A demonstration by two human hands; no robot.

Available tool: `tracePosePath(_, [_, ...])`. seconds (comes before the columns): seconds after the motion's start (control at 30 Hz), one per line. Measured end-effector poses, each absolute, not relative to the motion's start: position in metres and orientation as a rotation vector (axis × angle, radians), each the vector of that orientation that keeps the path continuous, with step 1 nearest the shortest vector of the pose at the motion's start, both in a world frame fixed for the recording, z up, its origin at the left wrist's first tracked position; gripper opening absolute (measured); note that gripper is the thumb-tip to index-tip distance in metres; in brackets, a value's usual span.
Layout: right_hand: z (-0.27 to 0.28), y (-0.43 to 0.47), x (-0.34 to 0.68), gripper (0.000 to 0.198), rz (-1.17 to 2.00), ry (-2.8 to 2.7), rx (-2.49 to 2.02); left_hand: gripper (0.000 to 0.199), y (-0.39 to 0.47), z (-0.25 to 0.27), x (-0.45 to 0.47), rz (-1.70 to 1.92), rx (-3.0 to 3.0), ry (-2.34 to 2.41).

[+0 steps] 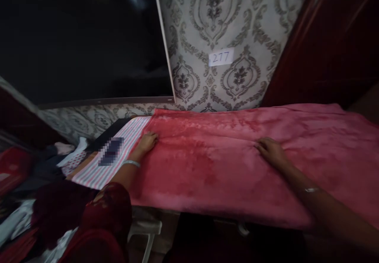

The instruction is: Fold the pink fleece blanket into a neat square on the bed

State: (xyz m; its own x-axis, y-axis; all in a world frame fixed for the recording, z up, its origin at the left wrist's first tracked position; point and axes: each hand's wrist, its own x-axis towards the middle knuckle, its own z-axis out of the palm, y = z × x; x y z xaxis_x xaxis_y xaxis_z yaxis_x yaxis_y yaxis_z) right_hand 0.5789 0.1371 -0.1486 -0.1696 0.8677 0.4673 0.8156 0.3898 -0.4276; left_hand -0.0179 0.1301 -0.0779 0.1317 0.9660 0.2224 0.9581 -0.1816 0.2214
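A pink-red plush blanket [225,176] lies spread over a table, its left edge beside a striped cloth [133,130]. My left hand [148,141] rests near that left edge, fingers curled in and gripping the blanket. Farther right, my right hand [271,151] pinches the blanket between thumb and fingers. A thin crease runs across the fabric between the two hands. The fingertips of both hands are partly hidden in the pile.
A pixelated dark item [111,151] lies on the striped cloth. Heaped clothes [62,203] are at the left. Behind the table stand a large dark screen [89,42] and patterned wallpaper with a paper label [221,57]. A pale stool [146,229] is below the table's front edge.
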Motion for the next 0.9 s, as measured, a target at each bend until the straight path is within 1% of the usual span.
tracePosePath(0.2, [-0.138,0.144,0.575,0.019,0.023,-1.868,-1.435,0.016,0.133,-0.074,-0.013,0.701,2.221,2.14])
tracePosePath(0.37, [-0.131,0.141,0.574,0.016,0.015,-1.847,-1.42,0.013,0.125,-0.065,-0.008,0.9,2.093,2.237])
tracePosePath(0.67, [-0.12,0.123,0.586,0.018,0.024,-1.804,-1.338,0.009,0.101,-0.036,0.005,1.134,2.035,2.246])
tracePosePath(0.9, [-0.106,0.103,0.601,0.028,-0.006,-1.767,-1.306,0.008,0.072,-0.012,0.012,1.268,2.034,2.243])
